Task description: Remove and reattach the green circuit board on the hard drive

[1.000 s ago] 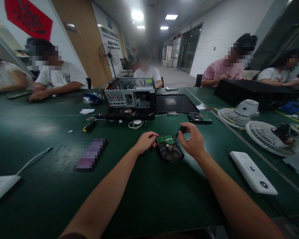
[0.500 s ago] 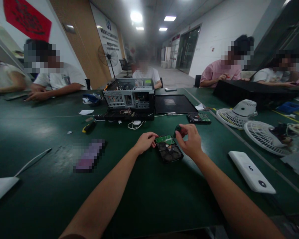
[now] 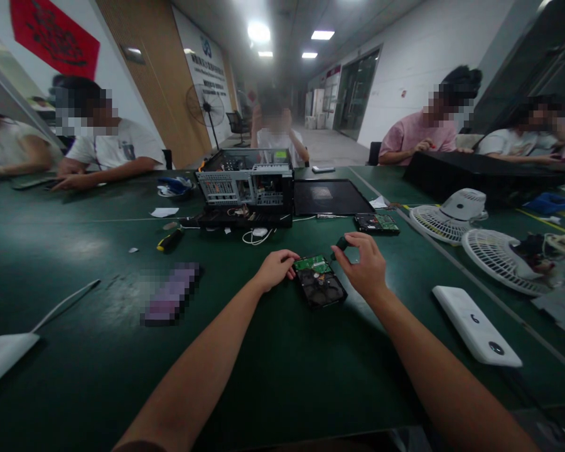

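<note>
A hard drive lies on the green table with its green circuit board showing at the far end. My left hand grips the drive's far left corner, fingers curled at its edge. My right hand is just right of the drive, its thumb and fingers closed around a short dark screwdriver. The screwdriver is tilted, its lower end down and left by the drive's right edge. Whether its tip touches the drive is too small to tell.
Ahead stands an opened computer case beside a black panel. A second drive lies right of it. A yellow-black screwdriver and a blurred purple thing are left; a white power bank and fan parts right. People sit around.
The screwdriver in my right hand has tilted further, and that hand has shifted slightly right. My left hand and the drive hold still. The person opposite has raised both hands to their head.
</note>
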The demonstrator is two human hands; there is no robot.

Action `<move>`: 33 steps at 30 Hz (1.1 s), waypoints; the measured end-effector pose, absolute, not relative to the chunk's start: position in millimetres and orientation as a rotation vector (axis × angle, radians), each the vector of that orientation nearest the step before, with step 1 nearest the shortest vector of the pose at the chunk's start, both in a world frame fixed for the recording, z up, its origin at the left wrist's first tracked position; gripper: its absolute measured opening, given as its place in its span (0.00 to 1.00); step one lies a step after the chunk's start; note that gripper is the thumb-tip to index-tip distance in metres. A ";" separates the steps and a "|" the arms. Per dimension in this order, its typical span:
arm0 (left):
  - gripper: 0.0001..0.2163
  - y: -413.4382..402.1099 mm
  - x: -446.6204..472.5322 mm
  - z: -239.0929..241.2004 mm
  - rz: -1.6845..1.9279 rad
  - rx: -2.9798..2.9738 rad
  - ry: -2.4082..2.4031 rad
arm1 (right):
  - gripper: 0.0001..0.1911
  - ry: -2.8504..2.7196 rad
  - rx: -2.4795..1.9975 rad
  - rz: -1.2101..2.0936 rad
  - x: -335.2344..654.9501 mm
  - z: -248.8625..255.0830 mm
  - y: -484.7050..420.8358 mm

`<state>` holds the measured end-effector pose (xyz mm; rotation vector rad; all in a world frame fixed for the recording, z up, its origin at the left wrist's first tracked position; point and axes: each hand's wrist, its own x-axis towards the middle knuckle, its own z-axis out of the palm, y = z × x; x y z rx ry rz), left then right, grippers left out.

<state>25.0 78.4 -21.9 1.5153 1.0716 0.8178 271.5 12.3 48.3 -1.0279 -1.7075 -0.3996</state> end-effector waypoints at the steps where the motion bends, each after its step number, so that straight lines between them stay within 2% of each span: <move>1: 0.10 78.1 25.0 -21.5 0.816 1.514 1.072 | 0.15 -1.705 -1.039 -0.403 272.5 48.9 12.0; 11: 0.10 77.8 26.5 -21.3 0.823 1.512 1.076 | 0.18 -1.770 -1.010 -0.284 271.5 49.8 11.2; 17: 0.10 76.4 26.4 -19.2 0.822 1.509 1.065 | 0.17 -1.745 -1.085 -0.341 271.5 49.4 10.0; 33: 0.10 78.4 25.9 -20.7 0.812 1.492 1.078 | 0.22 -1.817 -1.083 -0.253 269.7 51.1 7.2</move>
